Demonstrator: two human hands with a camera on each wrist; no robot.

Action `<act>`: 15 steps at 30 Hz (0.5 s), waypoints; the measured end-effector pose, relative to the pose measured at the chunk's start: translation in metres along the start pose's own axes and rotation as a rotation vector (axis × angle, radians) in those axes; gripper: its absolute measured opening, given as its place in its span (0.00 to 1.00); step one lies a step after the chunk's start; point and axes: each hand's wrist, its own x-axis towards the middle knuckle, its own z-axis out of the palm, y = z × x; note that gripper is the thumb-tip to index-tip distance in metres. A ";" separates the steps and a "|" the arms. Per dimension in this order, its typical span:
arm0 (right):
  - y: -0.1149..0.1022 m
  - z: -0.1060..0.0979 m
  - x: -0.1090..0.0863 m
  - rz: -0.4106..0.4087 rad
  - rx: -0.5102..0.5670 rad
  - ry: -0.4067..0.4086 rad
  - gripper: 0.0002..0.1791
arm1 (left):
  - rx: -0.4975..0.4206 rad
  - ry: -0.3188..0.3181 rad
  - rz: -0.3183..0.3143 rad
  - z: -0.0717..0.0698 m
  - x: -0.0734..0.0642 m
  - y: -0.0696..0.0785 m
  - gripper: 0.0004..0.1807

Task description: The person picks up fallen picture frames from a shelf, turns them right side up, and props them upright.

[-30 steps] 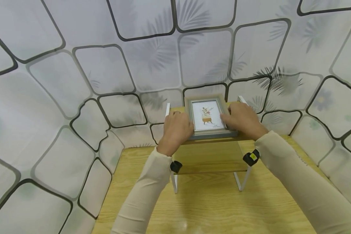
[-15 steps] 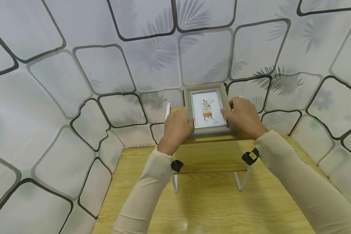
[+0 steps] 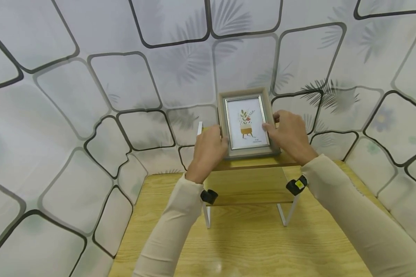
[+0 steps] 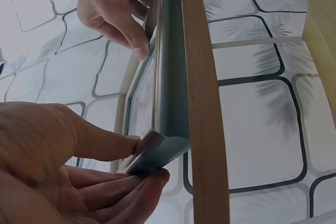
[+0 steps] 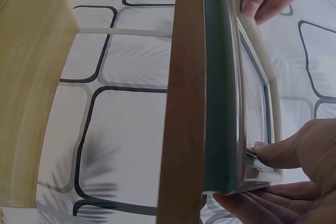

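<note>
A picture frame (image 3: 247,122) with a grey-beige border and a print of a potted plant leans back on the top shelf, its lower edge at the board. My left hand (image 3: 209,150) grips its left side, thumb on the front and fingers curled behind, as the left wrist view shows. On the opposite side my right hand (image 3: 289,134) pinches the frame the same way, its thumb (image 5: 275,153) over the front border. In both wrist views the frame's bottom edge sits right at the wooden shelf board (image 4: 202,98).
The small two-tier wooden shelf (image 3: 246,186) has white metal legs (image 3: 286,213) and stands on a wood-grain table (image 3: 249,246). Patterned fabric (image 3: 183,77) with dark rounded outlines hangs close behind and at both sides.
The picture frame has tilted up from lying nearly flat, its top edge rising toward the back fabric. Both hands keep their hold on its sides and shift slightly with it.
</note>
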 end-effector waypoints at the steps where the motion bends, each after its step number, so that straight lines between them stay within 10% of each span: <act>1: 0.000 0.000 0.000 0.005 0.007 0.003 0.23 | -0.017 0.003 0.006 0.000 0.000 0.000 0.09; 15: -0.001 0.002 -0.001 -0.011 0.088 0.132 0.24 | -0.170 0.058 -0.022 -0.004 -0.001 0.003 0.25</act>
